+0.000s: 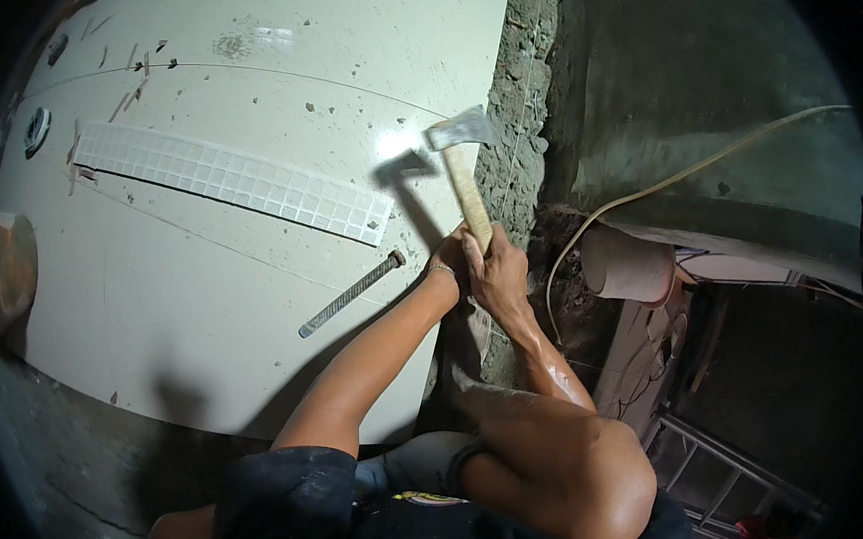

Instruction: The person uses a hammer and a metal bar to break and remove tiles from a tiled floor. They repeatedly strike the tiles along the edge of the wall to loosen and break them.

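Observation:
My right hand (500,266) is closed round the pale wooden handle of a hammer or hatchet (458,128), raised with its slightly blurred metal head upward over the board's edge. My left hand (447,254) is just left of it, low at the same edge, its fingers mostly hidden behind my right hand. A threaded metal bolt (355,295) lies on the large pale board (217,271) left of my left hand. Further up lies a long white gridded strip (232,182).
Rough broken concrete (515,99) runs along the board's right edge. A pale cable (680,173) crosses the dark slab on the right, above a cylindrical container (626,264). A metal ladder (725,469) is at lower right, a bucket (10,267) at far left. My bent knee is below my hands.

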Demonstrator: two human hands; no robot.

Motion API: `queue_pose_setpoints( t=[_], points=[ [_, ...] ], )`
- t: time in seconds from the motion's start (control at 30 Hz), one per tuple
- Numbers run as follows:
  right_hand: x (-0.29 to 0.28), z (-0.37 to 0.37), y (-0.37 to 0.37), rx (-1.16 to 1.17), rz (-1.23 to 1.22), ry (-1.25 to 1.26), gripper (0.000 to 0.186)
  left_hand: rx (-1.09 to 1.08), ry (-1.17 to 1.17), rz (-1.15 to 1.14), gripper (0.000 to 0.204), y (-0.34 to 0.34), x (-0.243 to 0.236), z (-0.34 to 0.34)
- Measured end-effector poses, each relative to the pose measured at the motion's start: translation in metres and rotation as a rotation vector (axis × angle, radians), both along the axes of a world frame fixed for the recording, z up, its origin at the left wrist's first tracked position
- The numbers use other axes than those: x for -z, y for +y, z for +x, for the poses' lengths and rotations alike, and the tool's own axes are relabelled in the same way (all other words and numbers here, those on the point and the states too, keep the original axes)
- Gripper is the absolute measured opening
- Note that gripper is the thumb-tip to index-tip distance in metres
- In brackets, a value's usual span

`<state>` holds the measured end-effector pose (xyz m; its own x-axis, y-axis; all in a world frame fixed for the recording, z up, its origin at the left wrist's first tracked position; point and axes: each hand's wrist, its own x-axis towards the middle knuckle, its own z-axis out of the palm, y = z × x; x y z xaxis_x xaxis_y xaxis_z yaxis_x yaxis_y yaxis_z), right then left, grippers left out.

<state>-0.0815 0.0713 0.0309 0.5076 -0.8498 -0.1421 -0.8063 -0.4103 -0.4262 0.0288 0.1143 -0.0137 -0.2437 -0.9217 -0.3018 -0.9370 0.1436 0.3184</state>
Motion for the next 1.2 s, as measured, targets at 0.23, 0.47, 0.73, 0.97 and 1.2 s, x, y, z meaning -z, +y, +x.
queue_pose_setpoints(
  t=[0.23, 0.47, 0.73, 0.97, 1.2],
  points=[
    [-0.009, -0.005, -0.056, 0.373, -0.148, 0.051, 0.052, 0.018, 0.102, -0.176, 0.047, 0.008, 0.011, 0.001],
    [-0.002, -0.001, -0.006, -0.157, -0.017, 0.056, 0.046, 0.007, -0.04, -0.111, 0.048, -0.003, 0.025, -0.011],
    [-0.006, 0.017, -0.047, 0.454, 0.023, 0.041, 0.063, 0.11, 0.009, -0.017, 0.046, 0.002, -0.004, 0.007],
    [-0.004, -0.006, -0.017, -0.201, -0.01, 0.046, 0.053, 0.188, -0.025, 0.122, 0.047, -0.001, -0.008, 0.008],
    [-0.002, 0.006, -0.034, 0.436, 0.006, -0.053, 0.057, 0.153, -0.073, 0.041, 0.048, 0.003, -0.01, 0.007]
  ],
)
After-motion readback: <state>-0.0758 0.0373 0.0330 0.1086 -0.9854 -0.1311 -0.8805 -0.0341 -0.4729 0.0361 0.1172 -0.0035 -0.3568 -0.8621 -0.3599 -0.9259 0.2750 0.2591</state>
